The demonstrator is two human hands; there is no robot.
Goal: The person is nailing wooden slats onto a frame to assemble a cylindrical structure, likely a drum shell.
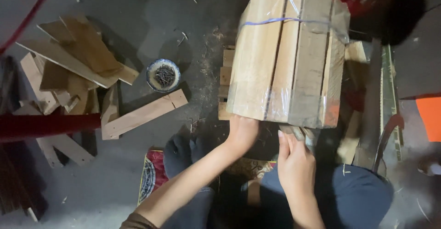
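Note:
A bundle of wooden boards (287, 57), wrapped in clear plastic film and bound with a blue band, stands tilted in front of me. My left hand (242, 133) grips its lower left edge. My right hand (294, 158) is closed on a loose, crumpled end of the film (303, 132) just under the bundle's bottom edge. My knees in dark trousers show below the hands.
A small bowl of nails (163, 75) sits on the floor to the left. Beside it lie a notched plank (142, 114), a heap of wood offcuts (69, 68) and a red pipe (46, 125). More slats (225, 80) lie behind the bundle. A saw (388, 109) rests at right.

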